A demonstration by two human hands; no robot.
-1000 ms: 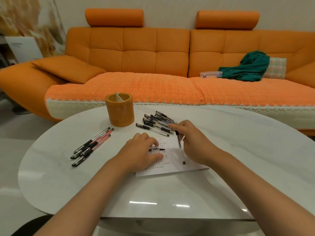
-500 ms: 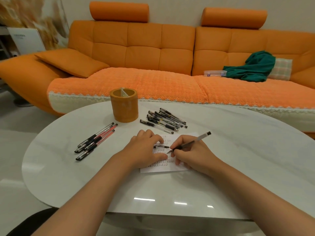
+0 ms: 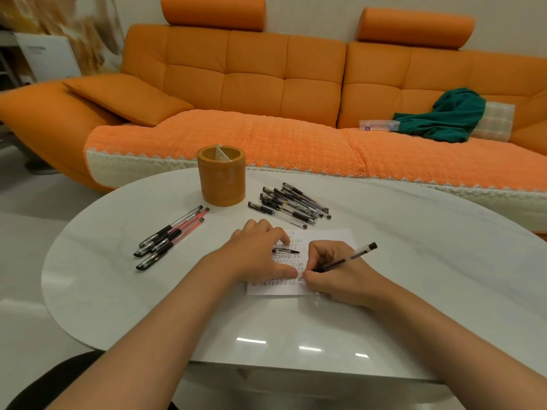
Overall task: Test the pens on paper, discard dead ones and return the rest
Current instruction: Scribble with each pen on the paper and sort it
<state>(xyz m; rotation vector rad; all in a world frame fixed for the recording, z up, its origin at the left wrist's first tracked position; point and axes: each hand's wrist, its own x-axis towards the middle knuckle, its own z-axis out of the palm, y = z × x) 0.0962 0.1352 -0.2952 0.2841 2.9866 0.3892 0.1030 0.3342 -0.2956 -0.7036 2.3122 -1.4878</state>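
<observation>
The near rim of the glossy white oval table (image 3: pixel 296 327) runs under both my forearms, so my wrists have bare top to rest on. My right hand (image 3: pixel 334 276) is curled tight in a writing grip round the clear-barrelled pen with the black grip (image 3: pixel 346 260), with its tip down near the bottom rows of the small white sheet of paper (image 3: pixel 328 238). My left hand (image 3: pixel 260 253) lies palm-down on that sheet with fingers bent, pinning it. A short black pen cap (image 3: pixel 285 251) pokes out at my fingertips; I cannot tell whether I pinch it or it merely lies there.

To do this well, I think I should make a short firm stroke in blank paper, not over the marks already there, press the sheet hard so that it does not skate on the slick top, and look for ink.

The sheet's near edge lies well inside the rim. To my left there is bare top up to the row of black and red pens (image 3: pixel 170 238). Beyond the sheet, the heap of black pens (image 3: pixel 293 204) lies close to its far edge, so a wide stroke could nudge them. The orange cylindrical pen holder (image 3: pixel 221 179) stands just beside the heap, near the table's far rim. My right side has the most open room for swinging a pen away.
</observation>
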